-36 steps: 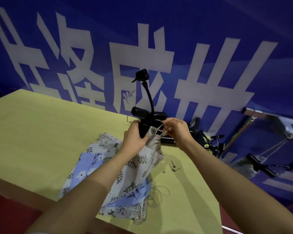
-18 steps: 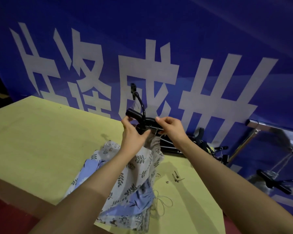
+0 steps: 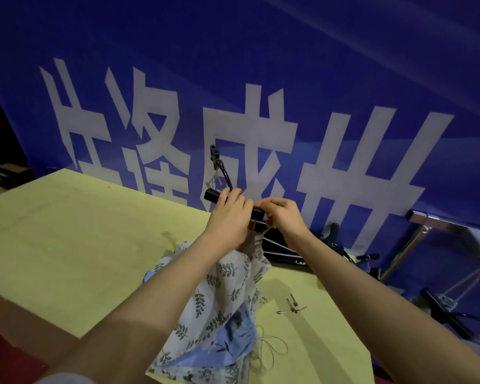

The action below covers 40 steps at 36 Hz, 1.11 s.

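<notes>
Your left hand (image 3: pixel 229 217) curls around the black hanger bar (image 3: pixel 211 194), held up above the yellow table (image 3: pixel 67 231). Your right hand (image 3: pixel 284 217) pinches the bar's other end, right where the leaf-print cloth (image 3: pixel 219 295) is gathered. The cloth hangs down, its hem pooled on the table.

Clip hanger (image 3: pixel 211 195) black. Cloth (image 3: pixel 227 274) white with a dark green leaf-sprig print. Second cloth (image 3: pixel 237 343) under it light blue, dark floral print. Surface (image 3: pixel 81 231) plain pale yellow-green. Banner (image 3: pixel 344 79) deep blue, big white characters. Pins (image 3: pixel 290 304) silver-grey. Thread (image 3: pixel 275 348) off-white. Floor (image 3: pixel 9 361) dark red.
</notes>
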Tool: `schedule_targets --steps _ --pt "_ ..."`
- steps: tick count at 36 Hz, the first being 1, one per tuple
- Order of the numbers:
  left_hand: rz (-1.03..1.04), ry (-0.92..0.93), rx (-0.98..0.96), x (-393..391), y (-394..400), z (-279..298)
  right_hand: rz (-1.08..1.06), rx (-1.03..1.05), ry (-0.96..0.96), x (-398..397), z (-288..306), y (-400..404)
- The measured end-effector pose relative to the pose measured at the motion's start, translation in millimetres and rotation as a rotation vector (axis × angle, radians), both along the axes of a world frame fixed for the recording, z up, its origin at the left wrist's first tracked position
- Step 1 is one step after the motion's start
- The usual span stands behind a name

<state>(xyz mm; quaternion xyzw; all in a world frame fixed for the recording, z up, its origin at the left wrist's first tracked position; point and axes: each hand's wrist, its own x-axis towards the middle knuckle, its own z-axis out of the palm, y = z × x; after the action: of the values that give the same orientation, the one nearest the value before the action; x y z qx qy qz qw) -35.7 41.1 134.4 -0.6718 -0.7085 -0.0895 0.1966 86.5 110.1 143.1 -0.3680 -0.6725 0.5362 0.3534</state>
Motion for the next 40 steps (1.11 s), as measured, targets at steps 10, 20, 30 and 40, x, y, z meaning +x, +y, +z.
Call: schedule_targets --steps 10,20,30,40 --pt "-0.175 0.05 0.16 -21.5 7.7 32.2 -0.06 0.307 0.065 1.2 58.8 14.6" --pt "-0.285 0.014 0.138 -9.4 13.8 76.6 -0.334 0.43 0.135 -3.1 119.2 38.2" --pt "-0.333 -0.326 -0.159 4.4 20.3 92.0 -0.276 0.643 0.032 5.0 152.3 29.8" --pt "-0.312 -0.844 -0.304 40.9 26.3 93.2 -0.293 0.666 -0.043 31.5 151.0 30.3"
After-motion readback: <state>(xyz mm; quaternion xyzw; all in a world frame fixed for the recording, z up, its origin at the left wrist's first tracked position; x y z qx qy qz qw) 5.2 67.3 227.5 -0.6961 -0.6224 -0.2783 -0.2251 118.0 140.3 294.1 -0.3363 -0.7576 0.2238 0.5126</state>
